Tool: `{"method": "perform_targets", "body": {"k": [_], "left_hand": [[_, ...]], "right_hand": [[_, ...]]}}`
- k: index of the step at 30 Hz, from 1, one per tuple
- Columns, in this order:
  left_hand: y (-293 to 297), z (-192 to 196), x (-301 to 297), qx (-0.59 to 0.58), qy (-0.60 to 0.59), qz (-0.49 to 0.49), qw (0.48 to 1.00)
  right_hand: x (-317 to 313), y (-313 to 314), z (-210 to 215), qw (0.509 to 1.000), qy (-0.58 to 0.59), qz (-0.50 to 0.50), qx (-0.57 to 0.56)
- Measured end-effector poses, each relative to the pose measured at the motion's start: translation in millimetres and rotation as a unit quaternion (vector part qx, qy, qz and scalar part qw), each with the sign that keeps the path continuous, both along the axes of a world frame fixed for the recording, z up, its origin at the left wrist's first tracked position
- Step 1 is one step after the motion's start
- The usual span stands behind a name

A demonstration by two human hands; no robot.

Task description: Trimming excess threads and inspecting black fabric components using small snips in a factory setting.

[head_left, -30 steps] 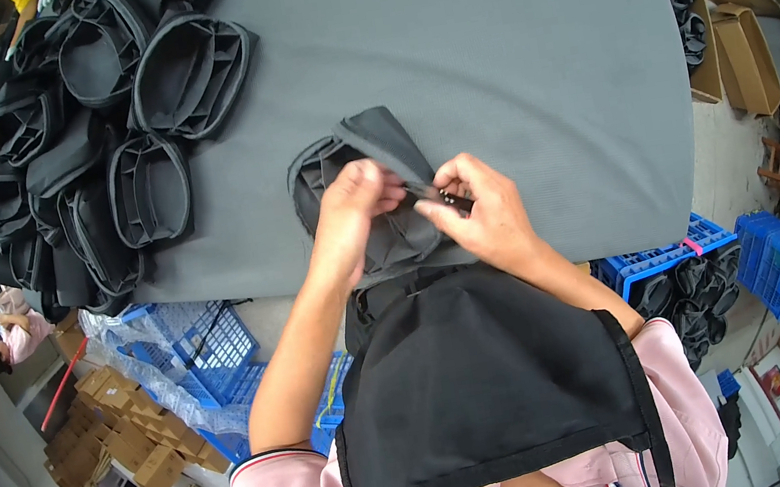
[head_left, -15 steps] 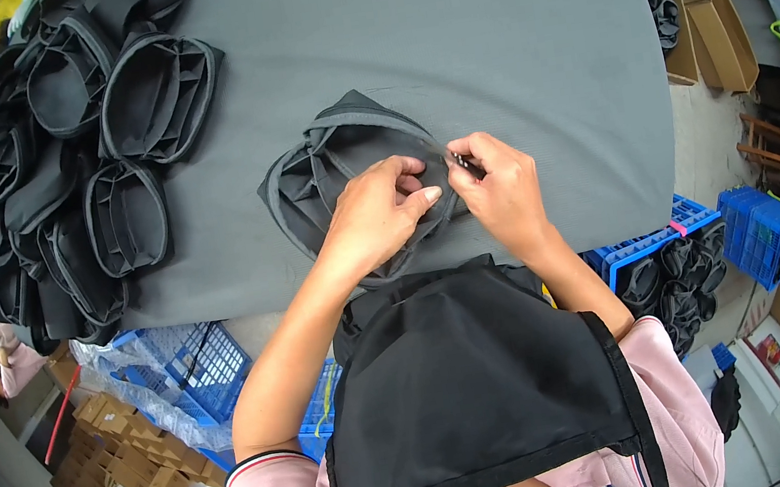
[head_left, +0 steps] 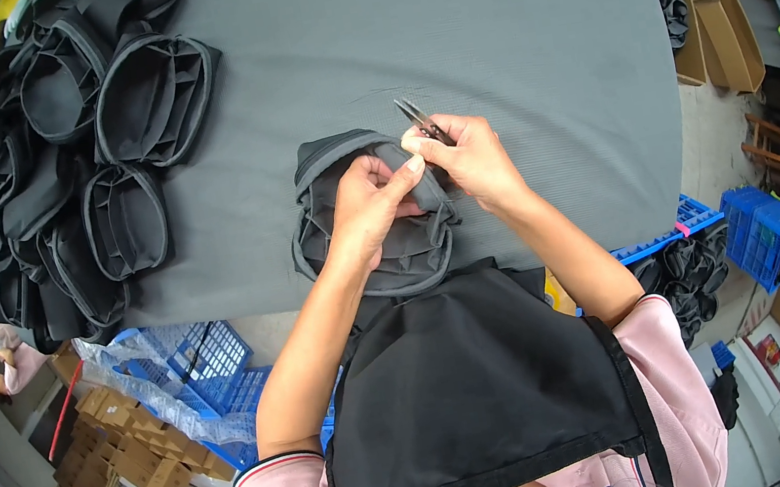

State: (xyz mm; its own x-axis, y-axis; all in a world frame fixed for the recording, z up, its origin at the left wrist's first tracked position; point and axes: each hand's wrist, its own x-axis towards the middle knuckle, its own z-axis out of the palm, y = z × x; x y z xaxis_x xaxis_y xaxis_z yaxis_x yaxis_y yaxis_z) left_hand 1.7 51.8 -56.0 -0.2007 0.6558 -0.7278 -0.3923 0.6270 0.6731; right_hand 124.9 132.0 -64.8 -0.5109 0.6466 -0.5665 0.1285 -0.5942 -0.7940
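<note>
Left hand (head_left: 372, 201) pinching the bag (head_left: 415, 243) by its rim, here on the desk (head_left: 545, 72); right hand (head_left: 466, 158), clamped round the snips (head_left: 424, 125), just right of it, blades angled far and left!

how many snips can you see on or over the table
1: the snips are in the right hand, blades pointing up and left in the picture, just beyond the bag. Others could be hidden in the bag pile.
</note>
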Motion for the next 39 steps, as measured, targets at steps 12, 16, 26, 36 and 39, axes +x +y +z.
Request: {"method": "perform_targets", "body": {"k": [12, 16, 26, 36, 39], "left_hand": [[9.2, -0.1, 6.4, 0.003, 0.014, 0.013, 1.000], [8.2, -0.1, 6.5, 0.006, 0.014, 0.020, 1.000], [7.8, -0.2, 6.9, 0.007, 0.012, 0.018, 1.000], [6.3, -1.2, 2.5, 0.010, 0.080, -0.044, 0.996], [8.0, 18.9, 0.4, 0.013, 0.236, -0.206, 0.950]], "right_hand": [[64.7, -49.8, 4.9, 0.935, -0.128, -0.010, 0.331], [80.3, -53.7, 7.7, 0.928, -0.153, 0.027, 0.338], [69.2, -47.6, 0.2, 0.886, -0.141, 0.047, 0.438], [66.5, -55.9, 1.6, 0.962, -0.080, -0.062, 0.252], [50.7, -56.7, -3.9, 0.986, -0.037, -0.066, 0.145]]}}
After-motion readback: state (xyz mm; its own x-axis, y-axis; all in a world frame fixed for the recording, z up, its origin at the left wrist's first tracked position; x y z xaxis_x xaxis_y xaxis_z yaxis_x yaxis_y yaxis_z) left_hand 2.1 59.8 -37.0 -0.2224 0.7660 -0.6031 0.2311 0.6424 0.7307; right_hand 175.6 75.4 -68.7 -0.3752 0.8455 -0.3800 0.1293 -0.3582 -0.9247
